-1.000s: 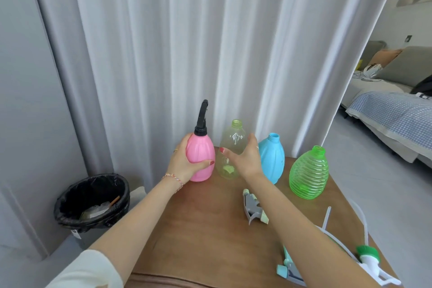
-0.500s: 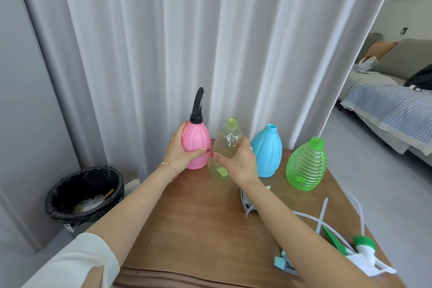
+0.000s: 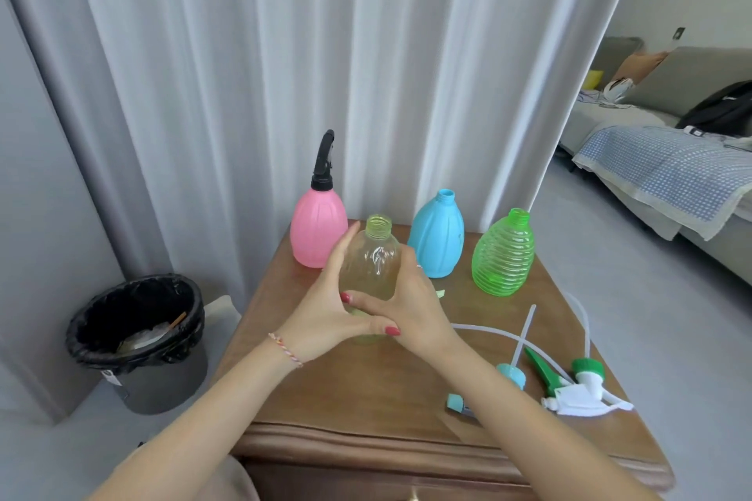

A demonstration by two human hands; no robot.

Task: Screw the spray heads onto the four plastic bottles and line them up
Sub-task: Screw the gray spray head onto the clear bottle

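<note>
Both hands are wrapped around the clear yellowish bottle [image 3: 372, 256], held upright over the wooden table [image 3: 366, 390] with its neck open. The left hand [image 3: 325, 313] cups its left side, fingers curled around the body. The right hand [image 3: 411, 309] grips the other side, thumb across the front near the base. Behind it stand the pink bottle [image 3: 317, 232] with the black spray head [image 3: 323, 159], the blue bottle [image 3: 437, 236] and the green bottle [image 3: 504, 252].
</note>
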